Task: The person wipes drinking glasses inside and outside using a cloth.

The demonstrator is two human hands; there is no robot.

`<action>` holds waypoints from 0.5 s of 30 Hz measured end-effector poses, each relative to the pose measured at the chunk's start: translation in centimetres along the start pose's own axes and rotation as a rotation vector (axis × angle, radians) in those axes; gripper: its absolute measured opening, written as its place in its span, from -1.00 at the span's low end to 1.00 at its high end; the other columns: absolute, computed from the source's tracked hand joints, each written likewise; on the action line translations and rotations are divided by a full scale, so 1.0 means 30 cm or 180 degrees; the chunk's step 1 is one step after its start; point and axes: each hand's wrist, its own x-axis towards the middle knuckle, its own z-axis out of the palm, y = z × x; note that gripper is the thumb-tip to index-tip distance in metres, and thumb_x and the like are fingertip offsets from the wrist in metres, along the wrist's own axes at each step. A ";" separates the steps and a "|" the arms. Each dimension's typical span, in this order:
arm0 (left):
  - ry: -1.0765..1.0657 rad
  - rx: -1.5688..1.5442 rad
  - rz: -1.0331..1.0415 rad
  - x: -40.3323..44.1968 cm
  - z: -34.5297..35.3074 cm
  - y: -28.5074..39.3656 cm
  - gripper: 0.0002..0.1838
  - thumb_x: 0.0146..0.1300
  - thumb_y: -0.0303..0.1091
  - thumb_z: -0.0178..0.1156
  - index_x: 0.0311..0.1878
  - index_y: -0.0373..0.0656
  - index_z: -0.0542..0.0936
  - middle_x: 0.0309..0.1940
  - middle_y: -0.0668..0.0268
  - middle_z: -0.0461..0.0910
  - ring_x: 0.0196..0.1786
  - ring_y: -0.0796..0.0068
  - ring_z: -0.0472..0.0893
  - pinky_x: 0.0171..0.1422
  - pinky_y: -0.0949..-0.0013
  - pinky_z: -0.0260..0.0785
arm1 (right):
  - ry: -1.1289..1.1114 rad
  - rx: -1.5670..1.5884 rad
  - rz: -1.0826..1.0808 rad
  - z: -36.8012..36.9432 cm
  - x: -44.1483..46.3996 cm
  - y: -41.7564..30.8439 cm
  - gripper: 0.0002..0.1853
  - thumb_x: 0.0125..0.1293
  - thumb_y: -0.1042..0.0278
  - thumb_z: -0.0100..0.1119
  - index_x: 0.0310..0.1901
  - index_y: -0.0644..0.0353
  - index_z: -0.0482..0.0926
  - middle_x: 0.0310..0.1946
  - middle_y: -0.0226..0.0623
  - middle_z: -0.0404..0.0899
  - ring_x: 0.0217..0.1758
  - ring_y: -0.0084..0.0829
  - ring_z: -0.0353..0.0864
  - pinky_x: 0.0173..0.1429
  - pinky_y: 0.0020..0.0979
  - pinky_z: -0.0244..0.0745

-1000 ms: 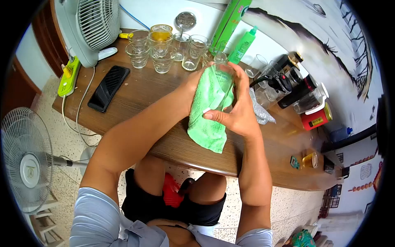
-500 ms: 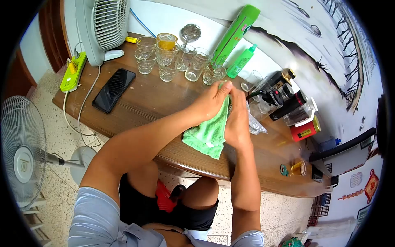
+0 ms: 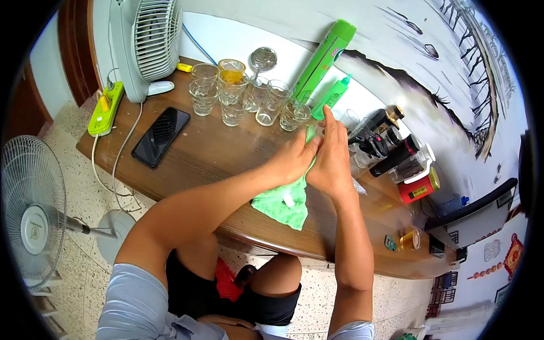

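Note:
A green cloth [image 3: 284, 203] with a white label hangs between my hands over the front part of the wooden table. My left hand [image 3: 296, 157] is closed on the cloth's upper part. Pressed against it from the right is my right hand [image 3: 331, 158], its fingers nearly straight and together, pointing up, with the cloth between the palms. Whether a glass is inside the cloth is hidden. Just beyond my hands, stacked glasses [image 3: 294, 115] stand beside a green pump bottle [image 3: 332, 97].
More stacked glasses [image 3: 233, 101] stand at the back. A phone [image 3: 161, 137], power strip [image 3: 106, 109] and box fan [image 3: 153, 45] are at the left. Dark bottles [image 3: 395, 155], a red tin [image 3: 419, 187] and an amber cup [image 3: 410, 239] stand at the right.
A clear glass showed in the cloth between my hands at first; now it is hidden. My hands have come together, and my right fingers have straightened. The view has shifted slightly.

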 end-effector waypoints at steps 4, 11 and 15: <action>-0.0071 0.0243 -0.0109 0.014 0.005 -0.044 -0.32 0.68 0.00 -0.05 0.55 -0.42 0.23 0.10 -0.48 0.60 0.15 -0.48 0.63 0.22 -0.18 0.50 | -0.0450 0.0491 0.0477 0.027 -0.073 -0.011 0.14 -0.03 0.72 0.23 0.69 0.40 -0.03 0.13 0.19 0.48 0.17 0.18 0.47 0.36 -0.02 0.40; -0.0673 -0.2252 -0.1217 0.073 -0.088 -0.058 -0.34 0.72 0.18 -0.15 0.31 -0.30 0.55 0.11 0.14 0.70 0.10 0.27 0.72 0.20 0.18 0.62 | -0.0332 0.1278 -0.0115 0.020 -0.145 -0.060 0.33 -0.20 0.68 0.43 0.73 0.07 0.03 0.19 0.13 0.46 0.23 0.22 0.46 0.42 0.01 0.44; -0.1246 -0.2628 -0.0798 0.070 -0.083 -0.045 -0.17 0.61 0.43 -0.19 0.22 -0.25 0.61 0.00 0.19 0.71 0.06 0.40 0.73 0.25 0.24 0.62 | 0.0454 0.1187 -0.0339 0.022 -0.137 -0.033 0.32 -0.22 0.66 0.46 0.72 0.03 0.09 0.17 0.05 0.45 0.23 0.16 0.47 0.39 -0.04 0.48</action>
